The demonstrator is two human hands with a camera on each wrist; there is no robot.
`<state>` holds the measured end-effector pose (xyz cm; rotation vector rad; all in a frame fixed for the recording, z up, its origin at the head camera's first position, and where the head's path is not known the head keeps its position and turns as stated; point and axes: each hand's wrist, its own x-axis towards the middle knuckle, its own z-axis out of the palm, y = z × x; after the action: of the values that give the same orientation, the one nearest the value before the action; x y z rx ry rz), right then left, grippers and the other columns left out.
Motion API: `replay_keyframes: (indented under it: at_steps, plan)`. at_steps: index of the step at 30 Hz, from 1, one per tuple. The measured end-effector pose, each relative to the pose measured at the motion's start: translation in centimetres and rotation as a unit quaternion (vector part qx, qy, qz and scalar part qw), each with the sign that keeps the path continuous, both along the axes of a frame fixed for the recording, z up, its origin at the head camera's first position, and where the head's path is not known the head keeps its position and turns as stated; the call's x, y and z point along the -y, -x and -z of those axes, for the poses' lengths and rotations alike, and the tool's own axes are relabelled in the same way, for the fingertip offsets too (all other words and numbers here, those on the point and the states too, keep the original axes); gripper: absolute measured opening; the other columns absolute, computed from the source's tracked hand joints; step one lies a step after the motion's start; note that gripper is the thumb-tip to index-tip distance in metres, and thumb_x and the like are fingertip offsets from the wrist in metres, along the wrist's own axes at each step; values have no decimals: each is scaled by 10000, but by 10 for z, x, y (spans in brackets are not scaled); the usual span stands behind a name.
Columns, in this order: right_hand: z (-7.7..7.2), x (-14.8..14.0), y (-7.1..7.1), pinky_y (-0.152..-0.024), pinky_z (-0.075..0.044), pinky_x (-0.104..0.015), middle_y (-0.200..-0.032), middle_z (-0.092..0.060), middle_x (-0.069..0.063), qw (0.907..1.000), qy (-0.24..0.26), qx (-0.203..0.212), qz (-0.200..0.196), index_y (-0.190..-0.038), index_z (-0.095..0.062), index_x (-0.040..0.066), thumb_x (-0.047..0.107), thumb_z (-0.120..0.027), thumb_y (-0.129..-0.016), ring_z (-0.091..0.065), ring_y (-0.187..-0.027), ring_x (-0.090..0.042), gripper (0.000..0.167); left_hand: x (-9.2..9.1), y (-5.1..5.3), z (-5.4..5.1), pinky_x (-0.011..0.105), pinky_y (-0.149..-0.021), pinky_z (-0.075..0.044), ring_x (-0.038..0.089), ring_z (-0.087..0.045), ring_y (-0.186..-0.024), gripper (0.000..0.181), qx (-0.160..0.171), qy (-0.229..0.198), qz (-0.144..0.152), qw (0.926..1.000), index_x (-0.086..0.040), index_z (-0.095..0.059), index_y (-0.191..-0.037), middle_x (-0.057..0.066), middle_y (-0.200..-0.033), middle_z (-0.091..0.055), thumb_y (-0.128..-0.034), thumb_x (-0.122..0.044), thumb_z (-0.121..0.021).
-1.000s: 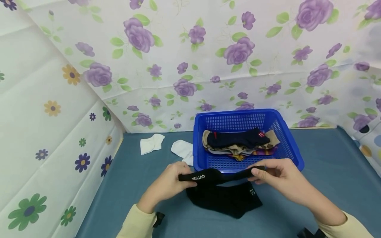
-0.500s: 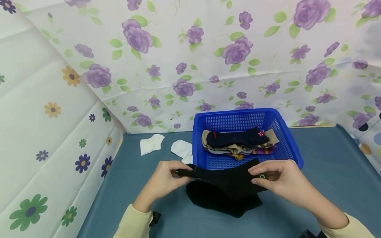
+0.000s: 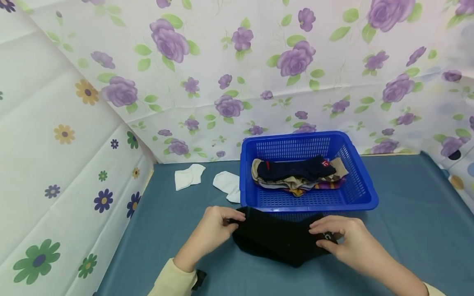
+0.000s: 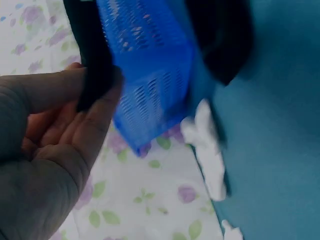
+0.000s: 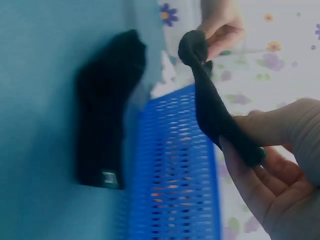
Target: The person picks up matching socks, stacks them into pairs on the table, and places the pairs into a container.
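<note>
A black sock (image 5: 207, 100) is stretched between both hands in front of the basket. My left hand (image 3: 212, 234) pinches one end between thumb and fingers; my right hand (image 3: 352, 240) grips the other end, where small pale lettering shows. Beneath it a second black sock (image 5: 107, 110) lies flat on the blue-green table cover, apart from the held one in the right wrist view. From above the two overlap and are hard to tell apart. In the left wrist view the held sock (image 4: 92, 55) hangs past the fingertips.
A blue plastic basket (image 3: 311, 206) stands just beyond the hands. Inside lies a stack of folded socks, a navy sock (image 3: 292, 170) on top. Left of it lie a white sock (image 3: 228, 185) and another white item (image 3: 189, 176). A floral sheet (image 3: 207, 74) hangs behind.
The held sock has turned, its "COTTON" lettering going out of sight and its broad side now showing. Both hands have lowered it nearer the sock on the table.
</note>
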<state>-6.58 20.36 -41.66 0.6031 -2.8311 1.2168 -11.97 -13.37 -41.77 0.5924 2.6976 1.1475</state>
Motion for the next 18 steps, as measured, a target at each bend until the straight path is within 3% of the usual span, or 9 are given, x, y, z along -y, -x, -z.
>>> replay_keyframes:
  at_steps: [4, 8, 11, 18]
  plan:
    - [18, -1, -1, -565, -485, -173, -1017, -675, 126, 9990, -303, 327, -51, -977, -704, 308, 85, -792, -713, -635, -887, -28, 357, -5, -6, 14, 220, -691, -518, 112, -643, -989, 305, 372, 461, 36, 9982, -173, -747, -946, -66, -1032, -708, -782, 61, -639]
    - [32, -1, 4, -595, -499, -165, -1007, -683, 122, 9981, -520, 325, -58, -979, -708, 280, 88, -799, -704, -654, -909, -59, 347, -10, -10, 26, 222, -634, -490, 90, -638, -842, 311, 584, 803, -65, 9950, -164, -744, -948, -46, -1025, -712, -776, 70, -632]
    - [39, -1, 9, -632, -519, -188, -1002, -689, 126, 9975, -628, 315, 18, -987, -706, 280, 101, -808, -696, -662, -915, -78, 356, -13, -11, 31, 213, -612, -457, 70, -619, -804, 331, 463, 996, -145, 9938, -148, -742, -953, -33, -1013, -716, -765, 89, -609]
    - [48, -2, 19, -714, -550, -283, -994, -697, 117, 9953, -778, 577, 18, -982, -708, 282, 130, -813, -696, -665, -952, -132, 340, -18, -13, 38, 204, -681, -469, 122, -637, -1001, 393, 182, 1182, -228, 9926, -118, -739, -967, -25, -1010, -718, -725, 134, -558]
